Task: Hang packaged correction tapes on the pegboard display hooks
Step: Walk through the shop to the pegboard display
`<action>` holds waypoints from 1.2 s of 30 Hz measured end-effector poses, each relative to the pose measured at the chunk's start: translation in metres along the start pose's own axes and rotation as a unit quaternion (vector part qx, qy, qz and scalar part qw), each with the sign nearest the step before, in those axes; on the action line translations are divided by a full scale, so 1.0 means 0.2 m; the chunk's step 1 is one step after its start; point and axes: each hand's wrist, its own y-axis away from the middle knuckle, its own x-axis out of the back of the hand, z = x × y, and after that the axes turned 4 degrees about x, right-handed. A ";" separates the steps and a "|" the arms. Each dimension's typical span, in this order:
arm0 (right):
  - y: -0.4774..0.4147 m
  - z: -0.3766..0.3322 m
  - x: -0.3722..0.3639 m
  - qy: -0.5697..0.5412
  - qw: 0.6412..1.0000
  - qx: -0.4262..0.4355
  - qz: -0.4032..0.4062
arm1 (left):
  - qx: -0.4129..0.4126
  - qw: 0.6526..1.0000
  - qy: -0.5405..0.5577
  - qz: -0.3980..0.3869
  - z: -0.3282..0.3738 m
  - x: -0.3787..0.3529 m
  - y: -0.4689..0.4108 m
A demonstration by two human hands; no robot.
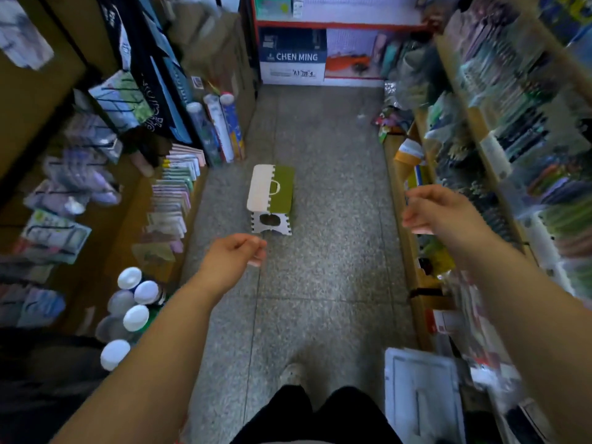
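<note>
One floor [320, 187]: grey speckled aisle running away from the person, between two displays.
Left rack [38, 100]: brown board along the aisle's left side, carrying hooks and hung packs.
Right shelves [499, 129]: tiered and crammed with stock, too blurred to name any of it.
Box [291, 56]: at the far end of the aisle, printed CHEN MING.
White case [419, 389]: low on the right, by the foot of the right shelves; its contents cannot be told.
Stool [270, 193]: white and green folding type, mid-aisle, ahead of both hands.
Left grip [234, 251]: fingers loosely curled, thumb near the fingertips, nothing held; it is over the floor, just short of the stool.
Right grip [439, 209]: fingers slack and reaching forward, nothing held; it is beside the front edge of the right shelves.
Packs [80, 181]: pale purple, hanging in rows on the left rack. They may be the correction tapes, but the print is too blurred to confirm.
Hooks [112, 99]: dark wires jutting from the left rack towards the aisle, long axis across it.
Key relation: hooks and hung packs lie left of and ahead of both grips. The left grip is nearer, so that side looks the likelier to reach them.
Hidden: no loose pack shows anywhere, so the supply of tapes to hang cannot be placed. The rack's outer rows are cut off at the frame edge.
</note>
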 end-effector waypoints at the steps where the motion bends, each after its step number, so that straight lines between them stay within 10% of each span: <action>1: -0.09 -0.03 -0.02 0.000 1.000 -0.001 0.000 | -0.001 1.000 0.001 -0.001 0.04 0.01 -0.08; 16: -1.45 -0.55 -0.33 0.028 0.994 0.031 -0.102 | 0.025 0.992 0.066 0.100 0.56 0.21 -1.10; 36: -2.16 -1.26 -1.82 0.075 0.961 0.113 -0.243 | 0.003 0.985 0.020 0.169 0.60 1.34 -1.81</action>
